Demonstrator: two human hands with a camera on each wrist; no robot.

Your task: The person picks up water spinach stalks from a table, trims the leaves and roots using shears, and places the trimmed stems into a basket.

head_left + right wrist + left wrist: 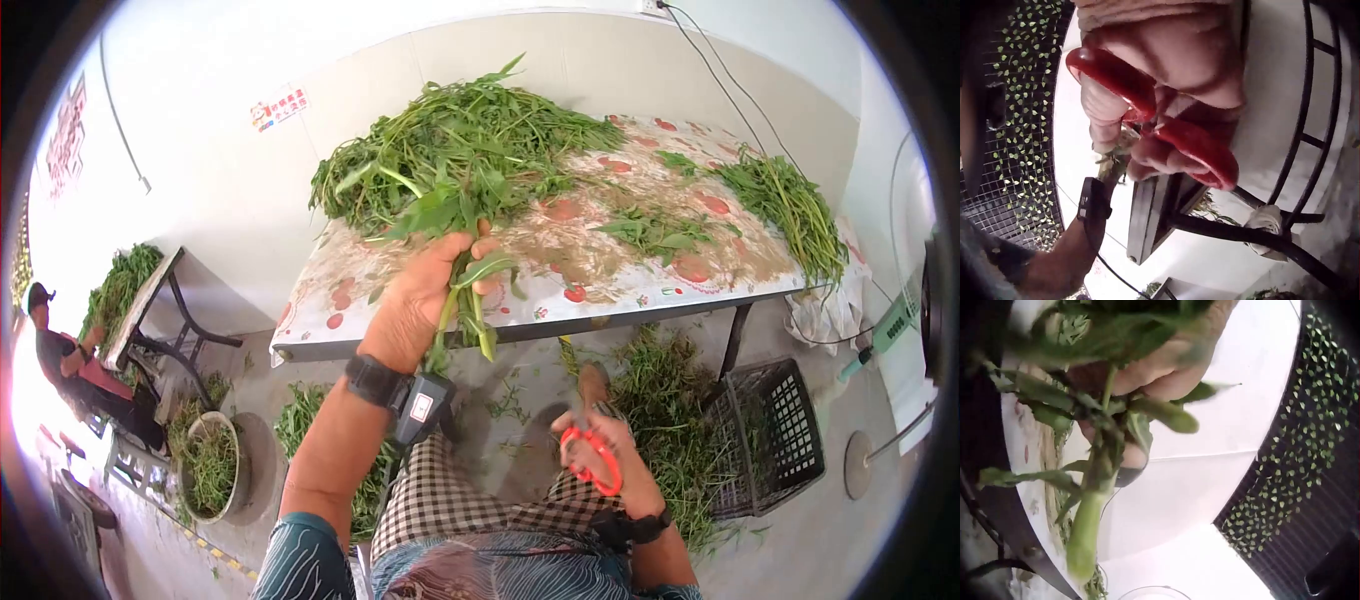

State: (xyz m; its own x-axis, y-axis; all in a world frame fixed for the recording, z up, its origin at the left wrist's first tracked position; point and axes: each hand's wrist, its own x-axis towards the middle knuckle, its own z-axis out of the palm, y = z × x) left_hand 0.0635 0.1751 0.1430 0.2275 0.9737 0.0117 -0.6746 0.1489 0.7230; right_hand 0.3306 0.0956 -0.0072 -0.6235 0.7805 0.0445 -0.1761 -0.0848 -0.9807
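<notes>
My left hand [425, 280] grips a bunch of leafy green stems [440, 215] over the front edge of the table. The cut stem ends [1085, 540] hang below the fingers in the left wrist view, and leaves hide part of the hand. Lower and to the right, my right hand [615, 450] holds scissors [605, 480] with red handles. In the right wrist view the thumb and fingers pass through the red handle loops [1200, 153]; the blades are mostly hidden. The scissors are apart from the stems.
A big heap of greens [450, 140] lies on the patterned tablecloth [340, 290], with a smaller bundle [790, 210] at the right. Below stand a black crate [790, 430] and floor greens [660, 400]. Left are a filled tub [240, 470] and a seated person [70, 360].
</notes>
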